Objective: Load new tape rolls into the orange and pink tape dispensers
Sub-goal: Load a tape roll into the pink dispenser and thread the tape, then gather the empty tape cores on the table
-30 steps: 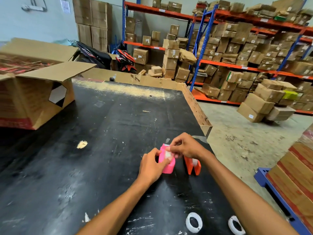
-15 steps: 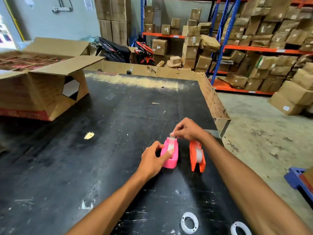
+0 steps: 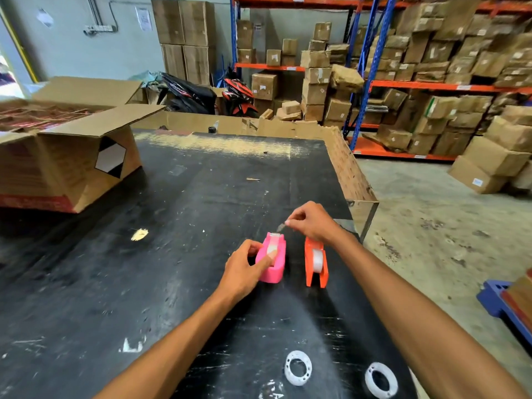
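Your right hand [image 3: 312, 223] pinches a short strip of clear tape [image 3: 281, 225] between thumb and forefinger, held just above the front end of the pink dispenser [image 3: 273, 259]. Your left hand [image 3: 244, 269] grips that dispenser's near-left side, thumb pressed on the tape roll [image 3: 271, 250] seated in it. Two dispensers stand upright side by side on the black table [image 3: 144, 283]: the pink one, and an orange dispenser [image 3: 316, 266] just to its right, also holding a clear roll [image 3: 317, 257]. Two empty white tape cores [image 3: 298, 368] lie flat near the table's near edge. One open cardboard box [image 3: 63, 156] sits at far left; its contents are red-printed but indistinct.
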The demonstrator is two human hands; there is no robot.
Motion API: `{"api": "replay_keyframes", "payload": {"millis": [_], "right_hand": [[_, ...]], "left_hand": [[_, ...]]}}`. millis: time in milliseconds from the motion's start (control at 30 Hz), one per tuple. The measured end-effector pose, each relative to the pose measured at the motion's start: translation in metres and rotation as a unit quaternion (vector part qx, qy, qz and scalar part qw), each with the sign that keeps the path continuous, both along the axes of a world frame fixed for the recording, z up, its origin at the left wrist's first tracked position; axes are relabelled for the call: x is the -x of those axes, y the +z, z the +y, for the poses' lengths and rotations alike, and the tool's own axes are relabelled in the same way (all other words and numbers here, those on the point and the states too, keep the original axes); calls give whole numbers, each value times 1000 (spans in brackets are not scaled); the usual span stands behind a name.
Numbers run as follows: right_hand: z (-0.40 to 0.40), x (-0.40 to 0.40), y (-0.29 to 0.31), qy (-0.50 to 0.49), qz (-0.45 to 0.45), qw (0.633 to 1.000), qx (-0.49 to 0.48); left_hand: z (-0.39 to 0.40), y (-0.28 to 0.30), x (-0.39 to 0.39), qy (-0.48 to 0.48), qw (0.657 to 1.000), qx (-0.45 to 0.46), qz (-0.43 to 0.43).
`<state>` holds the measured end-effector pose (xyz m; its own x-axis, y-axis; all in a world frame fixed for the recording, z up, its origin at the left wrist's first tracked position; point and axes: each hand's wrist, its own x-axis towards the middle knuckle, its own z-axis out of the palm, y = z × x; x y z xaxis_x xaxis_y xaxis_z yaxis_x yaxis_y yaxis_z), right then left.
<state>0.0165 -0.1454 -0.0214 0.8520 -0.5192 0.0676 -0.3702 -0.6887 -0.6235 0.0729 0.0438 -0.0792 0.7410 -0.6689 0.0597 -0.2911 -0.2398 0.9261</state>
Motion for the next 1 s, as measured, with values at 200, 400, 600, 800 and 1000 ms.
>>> {"api": "replay_keyframes", "payload": {"millis": [200, 400, 600, 800, 1000], "right_hand": [[5, 45, -2, -12, 36, 999, 28], [18, 77, 2, -15, -17, 999, 30], [35, 124, 21, 2, -27, 999, 46], [53, 192, 28, 22, 47, 997, 55], [77, 238, 15, 87, 212, 972, 49]], "left_hand": [[-2, -1, 4, 22, 1000, 1, -3], [-1, 3, 14, 26, 999, -34, 3], [9, 7, 32, 87, 990, -37, -107], [29, 31, 78, -25, 973, 9, -228], [48, 33, 106, -225, 927, -204, -218]]}}
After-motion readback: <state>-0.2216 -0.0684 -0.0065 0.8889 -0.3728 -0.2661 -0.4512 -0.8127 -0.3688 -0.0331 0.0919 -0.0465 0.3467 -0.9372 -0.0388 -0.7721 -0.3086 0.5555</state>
